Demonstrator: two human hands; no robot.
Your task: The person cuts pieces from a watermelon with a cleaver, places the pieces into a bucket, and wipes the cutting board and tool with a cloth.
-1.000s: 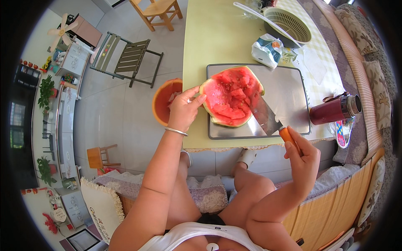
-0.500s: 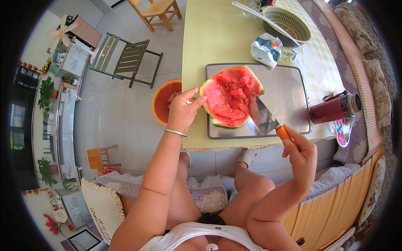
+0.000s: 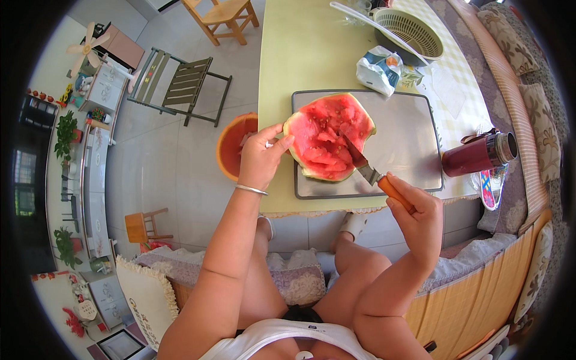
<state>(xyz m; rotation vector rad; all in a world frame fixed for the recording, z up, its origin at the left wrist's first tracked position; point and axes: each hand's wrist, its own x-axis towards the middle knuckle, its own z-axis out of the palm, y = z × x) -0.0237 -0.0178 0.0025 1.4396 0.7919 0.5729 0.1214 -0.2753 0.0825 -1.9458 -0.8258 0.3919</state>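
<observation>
A halved watermelon (image 3: 321, 129) lies cut face up on a metal cutting board (image 3: 402, 132), its red flesh broken into chunks in the middle. My left hand (image 3: 261, 153) grips the rind's left edge between thumb and fingers. In my right hand (image 3: 414, 210) is a knife (image 3: 373, 174), held by its orange handle. The blade slants up and left into the flesh at the melon's right side, so its tip is partly hidden there.
An orange bin (image 3: 231, 147) stands on the floor left of the table. A maroon thermos (image 3: 474, 157) lies at the board's right. Beyond the board are a tissue pack (image 3: 380, 70) and a green colander (image 3: 411, 33) with a white long-handled utensil (image 3: 378, 27) across it.
The knife has moved left and up, from beside the melon's right edge into its flesh. My left hand keeps its hold on the rind.
</observation>
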